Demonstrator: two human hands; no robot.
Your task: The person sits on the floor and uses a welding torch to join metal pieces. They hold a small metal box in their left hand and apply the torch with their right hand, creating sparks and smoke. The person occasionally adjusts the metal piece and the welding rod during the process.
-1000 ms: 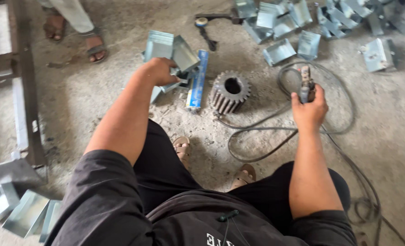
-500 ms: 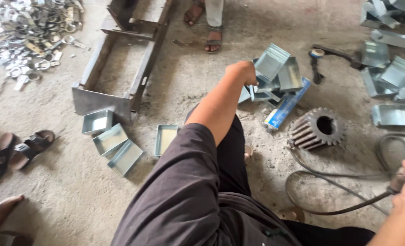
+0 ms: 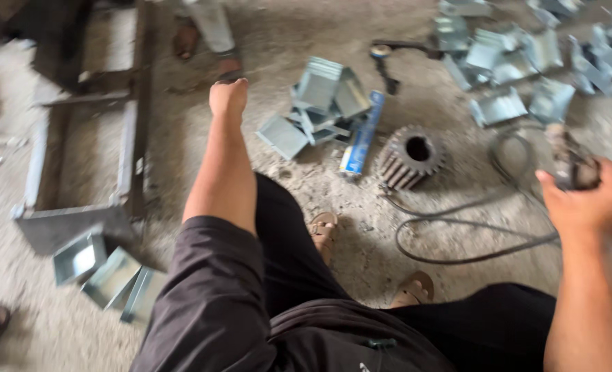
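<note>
Looking down through the head camera, I see my left hand (image 3: 228, 98) stretched out over the concrete floor (image 3: 319, 200) with its fingers curled into a loose fist around nothing that I can make out. It hangs just left of a small heap of bent sheet-metal brackets (image 3: 319, 103), close to them but apart. My right hand (image 3: 585, 203) sits at the right edge of the view with its fingers wrapped tightly around a dark power tool (image 3: 573, 165), blurred, whose black cable (image 3: 457, 227) loops across the floor toward the middle. Between the heap and the tool lies a toothed steel gear (image 3: 410, 156) tipped on its side, and a blue flat pack (image 3: 362, 134) rests just beside it, touching the heap's edge. More brackets (image 3: 526, 62) are scattered along the upper right. A welded steel frame (image 3: 78, 138) lies at left, with three open metal trays (image 3: 109, 275) near its lower corner. Another person's sandalled feet (image 3: 209, 48) stand at the top.
</note>
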